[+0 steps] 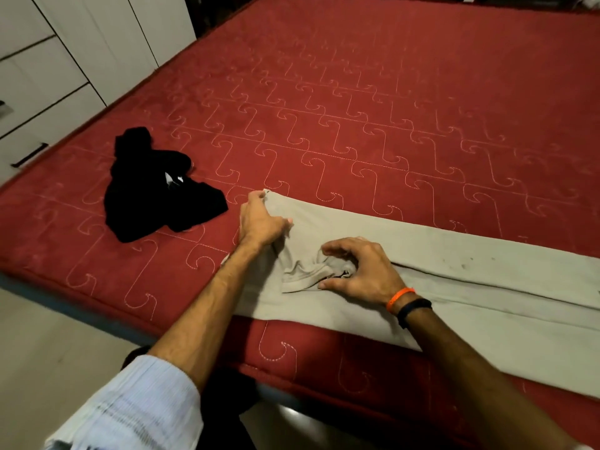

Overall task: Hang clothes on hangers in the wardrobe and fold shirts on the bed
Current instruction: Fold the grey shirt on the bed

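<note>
A red quilted mattress (341, 102) stitched with pale hook-shaped lines fills the bedroom, with white wardrobe doors (81, 37) at 10 o'clock and pale floor (48, 345) at 8 o'clock. A beige garment (422, 254), folded lengthwise into a long band, lies along the near edge of the bed, running from centre toward 4 o'clock. The person's left hand (259, 222) grips the band's far left corner, fingers curled into the cloth. The right hand (354, 267), wearing an orange band (399, 298) and a dark band (414, 311) at the wrist, rests just beside it at centre, its curled fingers and thumb pinching a bunched patch of the fabric. A crumpled black garment (159, 190) sits apart at 9 o'clock. A pale striped sleeve (130, 407) covers the left upper arm at 7 o'clock.
</note>
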### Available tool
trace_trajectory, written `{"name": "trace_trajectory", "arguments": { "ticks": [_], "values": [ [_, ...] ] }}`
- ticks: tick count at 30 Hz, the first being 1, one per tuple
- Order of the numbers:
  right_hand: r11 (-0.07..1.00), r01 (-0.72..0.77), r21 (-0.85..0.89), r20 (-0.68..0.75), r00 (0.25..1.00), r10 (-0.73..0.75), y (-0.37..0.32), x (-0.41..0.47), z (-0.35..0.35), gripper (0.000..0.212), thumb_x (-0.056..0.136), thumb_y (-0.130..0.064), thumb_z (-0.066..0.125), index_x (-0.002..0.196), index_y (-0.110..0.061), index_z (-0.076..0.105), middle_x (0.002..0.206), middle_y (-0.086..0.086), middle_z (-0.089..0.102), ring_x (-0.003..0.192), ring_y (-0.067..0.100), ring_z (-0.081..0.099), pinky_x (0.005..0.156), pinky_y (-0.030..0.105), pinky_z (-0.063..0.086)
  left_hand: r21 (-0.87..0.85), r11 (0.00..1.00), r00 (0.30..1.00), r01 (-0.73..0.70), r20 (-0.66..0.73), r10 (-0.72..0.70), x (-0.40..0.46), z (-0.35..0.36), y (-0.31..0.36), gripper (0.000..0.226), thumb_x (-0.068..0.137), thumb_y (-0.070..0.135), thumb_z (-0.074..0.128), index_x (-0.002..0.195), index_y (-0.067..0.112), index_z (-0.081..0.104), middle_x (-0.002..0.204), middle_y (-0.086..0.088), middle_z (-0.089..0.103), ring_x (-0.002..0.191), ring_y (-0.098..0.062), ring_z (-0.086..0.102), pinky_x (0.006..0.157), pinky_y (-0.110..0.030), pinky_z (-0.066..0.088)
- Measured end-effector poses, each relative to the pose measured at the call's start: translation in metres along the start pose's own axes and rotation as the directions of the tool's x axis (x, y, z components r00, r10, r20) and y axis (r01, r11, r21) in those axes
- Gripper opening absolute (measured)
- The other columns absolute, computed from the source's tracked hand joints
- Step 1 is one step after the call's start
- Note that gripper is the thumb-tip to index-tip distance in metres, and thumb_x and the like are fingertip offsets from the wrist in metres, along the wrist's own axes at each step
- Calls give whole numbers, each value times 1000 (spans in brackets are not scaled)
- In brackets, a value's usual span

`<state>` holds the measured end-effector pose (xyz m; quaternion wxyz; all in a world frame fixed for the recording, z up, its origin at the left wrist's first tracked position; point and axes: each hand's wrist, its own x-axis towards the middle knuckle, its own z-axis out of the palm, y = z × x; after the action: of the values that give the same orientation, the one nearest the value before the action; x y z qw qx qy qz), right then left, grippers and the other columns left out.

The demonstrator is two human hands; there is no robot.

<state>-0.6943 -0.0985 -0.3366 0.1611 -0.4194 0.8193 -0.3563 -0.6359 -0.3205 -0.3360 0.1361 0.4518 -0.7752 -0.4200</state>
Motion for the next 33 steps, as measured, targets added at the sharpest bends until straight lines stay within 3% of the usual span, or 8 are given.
{"name": "trace_trajectory", "arguments": {
  "ticks": [4, 8, 12, 16, 23, 26, 29, 33],
  "values": [
    [973, 110, -202, -108, 985, -134, -1, -16, 7, 52, 67, -39, 84, 112, -21, 67, 106, -9, 65, 99, 12, 52, 87, 31, 49, 19, 984, 980, -175, -96, 176, -48, -8, -2, 70, 76, 25, 84, 135, 14, 49, 134, -7, 46, 116, -15, 51, 105, -25, 41],
    [936, 53, -348, -253, 956, -148, 2, -29, 15, 36, 72, -30, 82, 103, -17, 70, 106, -3, 62, 97, 18, 52, 84, 30, 49, 2, 964, 963, -266, -54, 266, -93, -11, -15, 74, 68, 32, 89, 128, 14, 50, 107, 0, 62, 91, -14, 63, 85, -32, 56],
    [958, -75, -276, -324, 946, -20, 3, -40, 24, 25, 77, -25, 76, 99, -15, 72, 98, 0, 63, 92, 20, 60, 81, 33, 52, 65, 971, 971, -231, 77, 226, -122, -10, -34, 101, 51, 31, 98, 133, 12, 42, 109, 2, 60, 91, -16, 60, 85, -32, 53],
    [978, -140, -157, -377, 923, 72, 2, -47, 27, 17, 76, -16, 72, 93, -15, 73, 93, 0, 65, 84, 20, 62, 81, 35, 53, 107, 967, 973, -232, 36, 229, -133, -4, -38, 80, 68, 23, 90, 132, 12, 43, 103, 2, 64, 85, -16, 63, 86, -37, 55],
    [984, -155, 86, -428, 886, 177, 1, -51, 19, 24, 74, 4, 59, 79, -13, 75, 90, 1, 67, 79, 12, 62, 74, 29, 57, -387, 858, 940, 337, 190, -283, -119, -19, -42, 52, 71, 14, 82, 111, 12, 50, 86, -15, 71, 61, -23, 68, 64, -39, 60],
    [977, -193, 87, -392, 895, 211, 1, -53, 18, 26, 70, 5, 57, 75, -14, 74, 90, 0, 66, 83, 8, 60, 78, 25, 53, -259, 887, 915, 383, 239, -325, -116, -23, -53, 76, 50, 12, 84, 115, 15, 44, 89, -13, 71, 66, -25, 70, 69, -40, 61],
    [974, -219, 60, -388, 894, 225, -2, -52, 18, 27, 67, 2, 57, 80, -17, 71, 90, -3, 65, 80, 13, 60, 77, 23, 51, -3, 965, 957, 264, 128, -261, -125, -28, -42, 75, 52, 15, 79, 121, 17, 48, 99, 2, 67, 94, -21, 67, 85, -35, 55],
    [959, -277, 52, -411, 869, 274, -3, -51, 19, 15, 70, -8, 59, 67, -21, 68, 83, -2, 66, 76, 14, 59, 73, 26, 51, 259, 936, 952, -239, -130, 279, -134, -17, -23, 48, 81, 2, 61, 127, 16, 56, 121, 0, 62, 114, -21, 57, 94, -34, 45]
  ]
}}
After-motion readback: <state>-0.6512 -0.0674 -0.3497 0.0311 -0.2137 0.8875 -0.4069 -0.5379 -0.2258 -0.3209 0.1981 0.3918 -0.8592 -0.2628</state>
